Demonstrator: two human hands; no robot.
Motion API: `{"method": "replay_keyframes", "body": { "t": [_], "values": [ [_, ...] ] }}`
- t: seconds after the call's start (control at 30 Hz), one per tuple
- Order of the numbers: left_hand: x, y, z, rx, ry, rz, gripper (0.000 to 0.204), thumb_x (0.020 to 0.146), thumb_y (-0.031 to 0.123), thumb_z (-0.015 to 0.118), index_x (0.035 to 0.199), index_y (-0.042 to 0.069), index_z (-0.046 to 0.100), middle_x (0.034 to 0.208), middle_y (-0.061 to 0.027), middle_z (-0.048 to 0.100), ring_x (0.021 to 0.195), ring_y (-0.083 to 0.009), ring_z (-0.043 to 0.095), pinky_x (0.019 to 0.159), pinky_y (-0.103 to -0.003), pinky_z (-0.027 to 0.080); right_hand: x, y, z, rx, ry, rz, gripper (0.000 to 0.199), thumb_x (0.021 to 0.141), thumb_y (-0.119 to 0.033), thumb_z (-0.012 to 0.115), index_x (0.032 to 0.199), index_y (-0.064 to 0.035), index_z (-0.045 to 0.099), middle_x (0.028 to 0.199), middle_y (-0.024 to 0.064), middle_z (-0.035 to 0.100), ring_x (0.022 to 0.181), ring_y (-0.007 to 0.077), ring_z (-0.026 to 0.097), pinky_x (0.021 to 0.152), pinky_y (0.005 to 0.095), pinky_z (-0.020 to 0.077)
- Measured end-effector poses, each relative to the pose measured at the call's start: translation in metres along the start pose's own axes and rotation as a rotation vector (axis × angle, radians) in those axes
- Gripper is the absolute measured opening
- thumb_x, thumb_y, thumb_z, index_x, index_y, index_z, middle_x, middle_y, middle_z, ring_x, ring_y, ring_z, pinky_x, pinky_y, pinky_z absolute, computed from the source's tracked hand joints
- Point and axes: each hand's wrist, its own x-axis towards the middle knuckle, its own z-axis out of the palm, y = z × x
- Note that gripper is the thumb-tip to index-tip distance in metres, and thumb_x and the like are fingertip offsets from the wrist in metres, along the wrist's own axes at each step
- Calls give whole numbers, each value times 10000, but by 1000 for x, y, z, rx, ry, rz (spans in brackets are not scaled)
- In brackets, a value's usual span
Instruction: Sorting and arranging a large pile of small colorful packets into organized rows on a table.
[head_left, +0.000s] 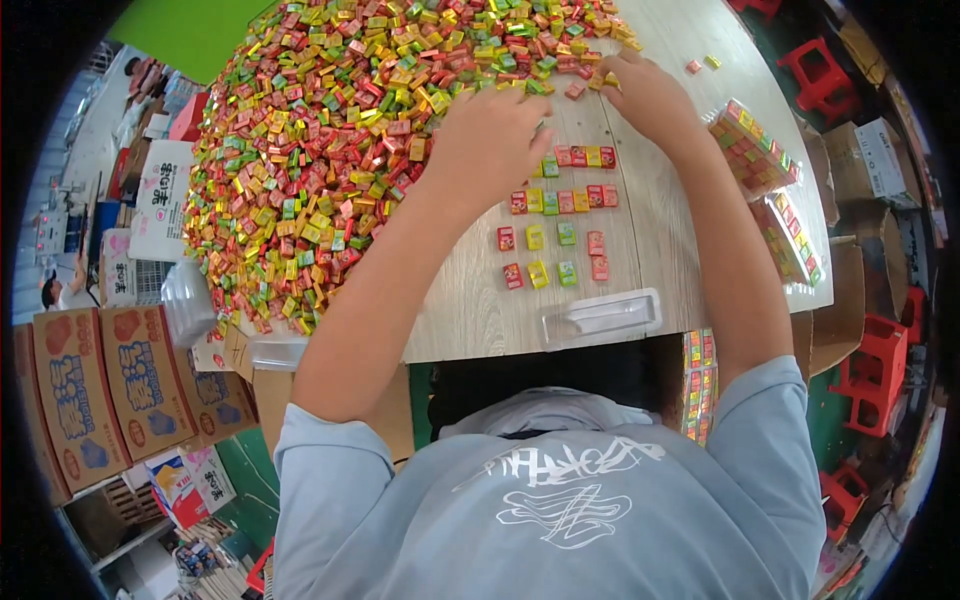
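A large heap of small wrapped candies point(320, 130) in red, yellow, green and orange covers the left and far part of the table. My left hand point(492, 130) rests over the heap's right edge, thumb apart from its curved fingers; no candy shows in it. My right hand point(648, 100) is at the heap's far right edge, thumb and fingers closing round a yellow candy point(610, 80). Nearer to me, a row of candies point(565, 201) lies side by side, with another row partly under my left hand. Several more candies point(534, 237) stand in spaced pairs.
A clear plastic tray point(602, 318) lies at the table's point(470, 320) front edge. Clear packs of stacked candies point(752, 148) stand at the right edge. Stacked clear trays point(187, 300) are at the left corner. Brown cartons point(140, 370) and red stools point(872, 375) surround the table.
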Motion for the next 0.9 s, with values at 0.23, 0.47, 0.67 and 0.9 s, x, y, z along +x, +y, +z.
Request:
{"method": "replay_keyframes", "body": {
  "t": [0.23, 0.47, 0.67, 0.9],
  "values": [
    [49, -8, 36, 248, 57, 192, 333, 914, 299, 709, 1191, 121, 756, 1107, -84, 723, 1137, -290, 652, 945, -485, 517, 4, 9, 9, -52, 44, -113, 283, 987, -182, 669, 1268, -144, 661, 1170, 109, 677, 1134, 349, 663, 950, 475, 543],
    [57, -12, 54, 259, -58, 194, 370, 969, 328, 681, 1278, 128, 710, 1157, -53, 690, 1176, -275, 602, 993, -473, 478, 3, 14, 9, 1, -12, -153, 244, 993, -164, 660, 1234, -135, 686, 1173, 115, 676, 1117, 354, 659, 965, 460, 535],
    [59, -7, 53, 203, -134, 173, 348, 969, 331, 684, 1253, 132, 715, 1164, -60, 692, 1172, -283, 603, 1004, -464, 467, -7, 17, -3, 126, -154, -138, 232, 1001, -84, 596, 1215, -106, 685, 1184, 145, 673, 1129, 375, 649, 969, 458, 524],
    [58, -9, 55, 141, -87, 190, 337, 971, 323, 678, 1245, 132, 721, 1175, -49, 695, 1178, -281, 602, 1007, -464, 462, -10, 29, 6, 186, -41, 27, 274, 968, -58, 578, 1214, -20, 690, 1151, 213, 731, 1068, 406, 684, 950, 476, 532]
  ]
}}
